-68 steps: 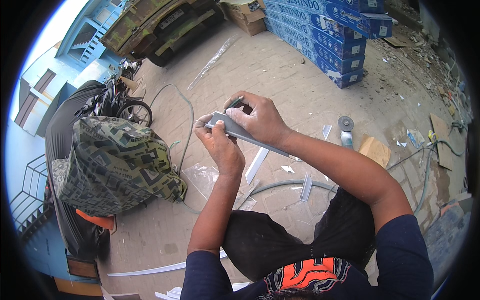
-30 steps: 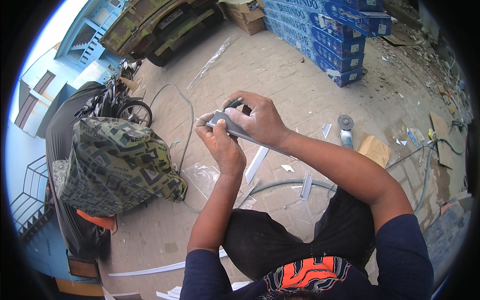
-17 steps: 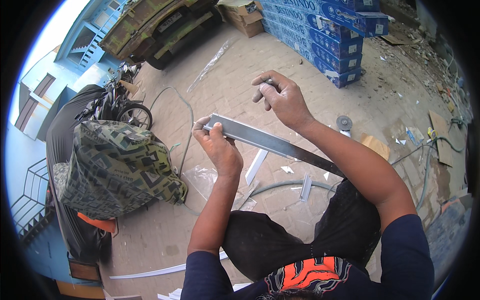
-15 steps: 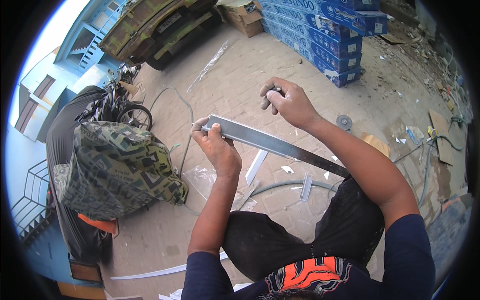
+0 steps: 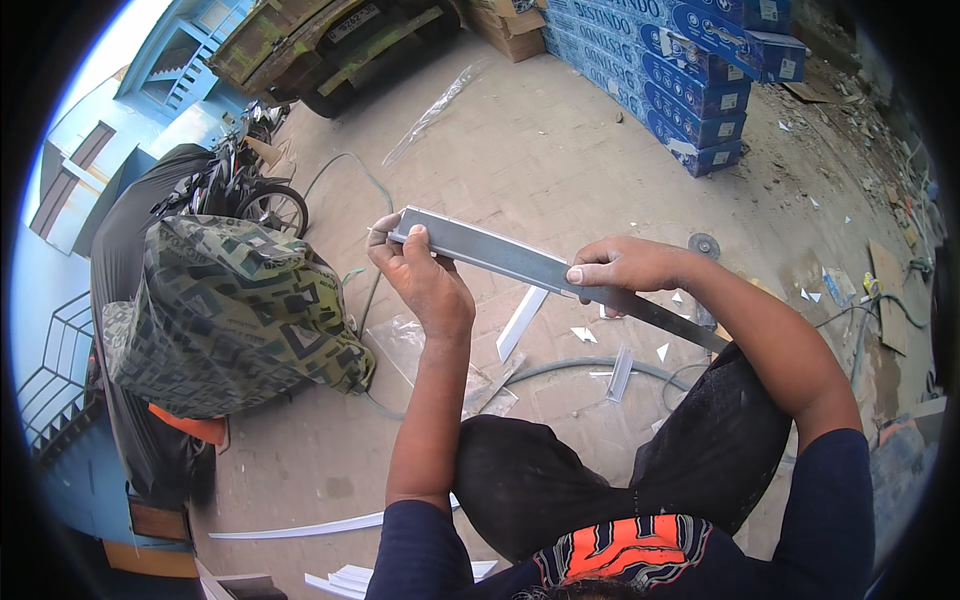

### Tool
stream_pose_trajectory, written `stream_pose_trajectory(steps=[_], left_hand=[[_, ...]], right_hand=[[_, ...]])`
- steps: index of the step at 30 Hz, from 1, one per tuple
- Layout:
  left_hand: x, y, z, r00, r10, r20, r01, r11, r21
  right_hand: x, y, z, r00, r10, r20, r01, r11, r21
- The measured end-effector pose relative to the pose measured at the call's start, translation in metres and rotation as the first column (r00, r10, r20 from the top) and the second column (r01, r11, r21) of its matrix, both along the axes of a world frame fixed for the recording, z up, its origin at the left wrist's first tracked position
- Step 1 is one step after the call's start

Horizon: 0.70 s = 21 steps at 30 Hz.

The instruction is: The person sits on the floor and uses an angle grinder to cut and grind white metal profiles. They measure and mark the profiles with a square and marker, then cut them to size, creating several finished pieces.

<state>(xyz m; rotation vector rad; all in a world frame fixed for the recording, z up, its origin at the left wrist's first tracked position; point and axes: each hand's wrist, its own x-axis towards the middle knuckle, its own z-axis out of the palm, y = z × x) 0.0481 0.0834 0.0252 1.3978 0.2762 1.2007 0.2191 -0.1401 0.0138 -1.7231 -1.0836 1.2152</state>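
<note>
We see a long, flat, dark grey metal strip (image 5: pixel 490 245) held slanting from the middle of the frame down toward its right, along a thin, white-edged profile (image 5: pixel 500 271) that shows beneath its wider part. Our left hand (image 5: pixel 424 280) is closed on the upper-left end, thumb on the face and fingers curled behind, probably so the two layers sit flush. Our right hand (image 5: pixel 635 266) grips farther along, thumb on top and a fingertip showing below; the spread between hands likely steadies the length. The strip's lower end reaches the knee of our black cloth trousers (image 5: pixel 720 430), perhaps for support; we cannot tell whether they touch. On the paving, an angle grinder with a round grey disc (image 5: pixel 704 244) lies partly behind our right forearm, near small white offcuts (image 5: pixel 583 334).
</note>
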Motion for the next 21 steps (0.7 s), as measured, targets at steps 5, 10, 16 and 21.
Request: stream_pose_trajectory(steps=[5, 10, 16, 21], left_hand=[[-0.002, 0.009, 0.001, 0.998, -0.059, -0.003, 0.059, 0.991, 0.124], [-0.006, 0.024, -0.014, 0.985, -0.167, -0.053, 0.167, 0.986, 0.004], [-0.014, 0.036, -0.057, 0.944, -0.319, -0.082, 0.28, 0.907, -0.314], [-0.011, 0.004, -0.063, 0.825, -0.454, -0.337, 0.274, 0.843, -0.463]], right_hand=[[0.013, 0.006, -0.017, 0.956, -0.271, 0.112, 0.251, 0.954, 0.166], [0.06, -0.043, -0.049, 0.901, -0.433, 0.021, 0.431, 0.9, 0.067], [0.03, -0.136, -0.197, 0.85, -0.481, 0.216, 0.517, 0.84, -0.164], [-0.038, -0.184, -0.32, 0.829, -0.339, 0.444, 0.459, 0.867, -0.194]])
